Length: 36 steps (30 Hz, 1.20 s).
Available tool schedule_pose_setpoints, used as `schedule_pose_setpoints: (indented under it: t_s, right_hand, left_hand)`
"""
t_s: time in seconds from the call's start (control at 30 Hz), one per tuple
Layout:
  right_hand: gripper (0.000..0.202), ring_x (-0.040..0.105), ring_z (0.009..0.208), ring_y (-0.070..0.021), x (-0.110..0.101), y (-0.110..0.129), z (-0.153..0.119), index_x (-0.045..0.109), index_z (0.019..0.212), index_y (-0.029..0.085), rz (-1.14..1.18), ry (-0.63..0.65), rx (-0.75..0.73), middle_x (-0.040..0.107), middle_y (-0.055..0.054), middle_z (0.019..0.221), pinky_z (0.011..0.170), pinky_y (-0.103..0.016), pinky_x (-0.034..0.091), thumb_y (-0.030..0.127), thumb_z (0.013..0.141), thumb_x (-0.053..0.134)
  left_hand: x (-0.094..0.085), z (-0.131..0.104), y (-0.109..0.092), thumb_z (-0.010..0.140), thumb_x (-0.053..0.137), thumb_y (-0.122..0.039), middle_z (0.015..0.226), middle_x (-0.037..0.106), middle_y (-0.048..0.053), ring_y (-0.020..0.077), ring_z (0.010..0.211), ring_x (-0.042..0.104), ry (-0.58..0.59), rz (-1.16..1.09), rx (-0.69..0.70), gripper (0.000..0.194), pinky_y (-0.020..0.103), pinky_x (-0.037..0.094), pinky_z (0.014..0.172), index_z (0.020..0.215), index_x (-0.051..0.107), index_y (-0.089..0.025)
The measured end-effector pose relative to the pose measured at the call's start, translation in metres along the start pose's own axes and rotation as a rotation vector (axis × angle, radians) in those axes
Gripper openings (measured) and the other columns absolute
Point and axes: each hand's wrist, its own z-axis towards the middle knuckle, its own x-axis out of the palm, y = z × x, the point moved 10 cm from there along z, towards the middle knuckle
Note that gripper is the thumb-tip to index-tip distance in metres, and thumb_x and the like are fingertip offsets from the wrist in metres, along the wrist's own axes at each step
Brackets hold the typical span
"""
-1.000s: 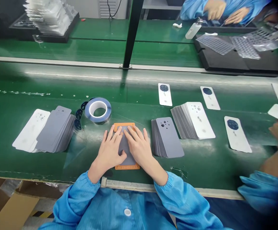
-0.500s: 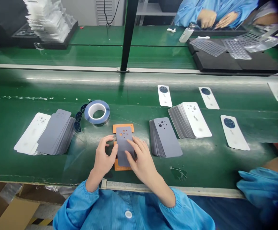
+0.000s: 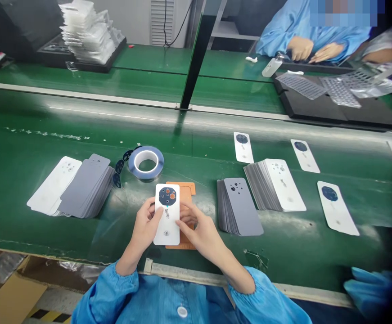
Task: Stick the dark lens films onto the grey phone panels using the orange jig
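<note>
A white phone back panel with a dark round camera film near its top is held upright, facing me. My left hand pinches its left edge, thumb on the front. At the right edge is my right hand, its thumb on the panel and its other fingers partly hidden behind. Below and behind the panel lies an orange fixture plate on the green bench. Up and to the left of my hands stands a roll of blue film tape, with a strip of dark round films trailing off it.
On the left lies a fanned stack of grey and white panels. To the right are a grey stack and a white-topped stack. Single panels with dark films lie farther right. A co-worker's hands show beyond the black post.
The panel lay grey side up on the orange fixture under both hands. Now it is lifted and turned with its white, filmed face toward me. The whole view has shifted slightly.
</note>
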Motion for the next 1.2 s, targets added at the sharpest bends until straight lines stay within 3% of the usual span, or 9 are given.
schedule_pose_setpoints:
  t_s: [0.07, 0.13, 0.23, 0.33, 0.43, 0.53, 0.8, 0.97, 1.2]
  right_hand:
    - [0.043, 0.073, 0.082, -0.02, -0.005, 0.006, 0.011, 0.062, 0.132, 0.023, 0.062, 0.015, 0.009, 0.075, -0.003, 0.089, 0.074, -0.036, 0.063, 0.027, 0.089, 0.064]
    - [0.039, 0.072, 0.079, -0.0188, -0.026, 0.017, 0.029, 0.067, 0.125, 0.022, 0.068, -0.023, -0.019, 0.074, -0.004, 0.087, 0.071, -0.033, 0.061, 0.027, 0.086, 0.066]
    - [0.041, 0.071, 0.081, -0.0186, -0.082, 0.029, 0.078, 0.069, 0.122, 0.018, 0.048, -0.169, -0.075, 0.075, -0.006, 0.091, 0.072, -0.032, 0.059, 0.026, 0.082, 0.069]
    - [0.044, 0.068, 0.073, -0.0163, -0.133, 0.019, 0.143, 0.069, 0.121, 0.013, -0.038, -0.303, -0.002, 0.075, -0.006, 0.088, 0.065, -0.028, 0.056, 0.023, 0.079, 0.068]
    - [0.044, 0.067, 0.069, -0.0153, -0.159, 0.001, 0.201, 0.069, 0.12, 0.007, -0.162, -0.375, 0.129, 0.077, -0.008, 0.087, 0.065, -0.027, 0.055, 0.017, 0.077, 0.065]
    - [0.042, 0.07, 0.074, -0.0178, -0.162, -0.005, 0.233, 0.071, 0.115, 0.004, -0.264, -0.4, 0.164, 0.078, -0.011, 0.086, 0.072, -0.027, 0.055, 0.013, 0.075, 0.067]
    - [0.038, 0.07, 0.11, -0.0326, -0.164, -0.002, 0.237, 0.074, 0.114, 0.008, -0.529, -0.389, 0.195, 0.076, -0.02, 0.115, 0.097, -0.04, 0.051, 0.019, 0.078, 0.069]
    - [0.031, 0.072, 0.106, -0.0293, -0.13, 0.021, 0.202, 0.076, 0.112, 0.017, -0.557, -0.278, 0.079, 0.078, -0.013, 0.112, 0.096, -0.038, 0.051, 0.029, 0.085, 0.066]
    - [0.022, 0.074, 0.084, -0.0231, 0.019, 0.065, 0.114, 0.079, 0.103, 0.022, -0.378, 0.088, -0.241, 0.08, -0.006, 0.098, 0.079, -0.034, 0.055, 0.026, 0.092, 0.061]
  left_hand:
    - [-0.008, 0.001, -0.007, 0.093, 0.062, -0.046, 0.099, 0.077, 0.01, 0.023, 0.082, 0.074, -0.032, 0.018, 0.055, 0.041, 0.032, 0.058, 0.068, 0.123, 0.059, -0.018]
    - [-0.031, -0.001, -0.025, 0.096, 0.059, -0.043, 0.113, 0.074, 0.012, 0.0257, 0.101, 0.072, -0.179, 0.168, 0.208, 0.039, 0.039, 0.059, 0.085, 0.127, 0.058, -0.02]
    - [-0.071, -0.023, -0.061, 0.096, 0.059, -0.037, 0.14, 0.06, 0.014, 0.0307, 0.136, 0.053, -0.548, 0.57, 0.493, 0.034, 0.051, 0.043, 0.115, 0.127, 0.06, -0.023]
    - [-0.092, -0.036, -0.072, 0.095, 0.06, -0.036, 0.153, 0.047, 0.017, 0.0367, 0.149, 0.035, -0.723, 0.825, 0.551, 0.04, 0.059, 0.029, 0.123, 0.132, 0.056, -0.021]
    - [-0.112, -0.032, -0.057, 0.095, 0.058, -0.041, 0.145, 0.054, 0.019, 0.038, 0.133, 0.054, -0.719, 0.819, 0.37, 0.051, 0.057, 0.047, 0.107, 0.14, 0.05, -0.02]
    - [-0.124, -0.022, -0.031, 0.093, 0.057, -0.047, 0.131, 0.067, 0.015, 0.0283, 0.094, 0.071, -0.626, 0.668, 0.178, 0.061, 0.043, 0.058, 0.077, 0.147, 0.042, -0.022]
    - [-0.128, -0.001, 0.0, 0.091, 0.056, -0.058, 0.087, 0.074, 0.008, 0.0176, 0.059, 0.061, -0.434, 0.284, 0.114, 0.054, 0.031, 0.05, 0.06, 0.119, 0.067, -0.013]
    - [-0.115, 0.002, -0.009, 0.087, 0.062, -0.058, 0.054, 0.056, -0.003, 0.0149, 0.048, 0.053, -0.324, 0.117, 0.114, 0.051, 0.026, 0.04, 0.052, 0.109, 0.07, -0.012]
    - [-0.089, 0.014, -0.014, 0.081, 0.068, -0.056, 0.056, 0.061, -0.002, 0.0162, 0.049, 0.058, -0.189, 0.011, 0.095, 0.047, 0.027, 0.041, 0.054, 0.101, 0.073, -0.014]
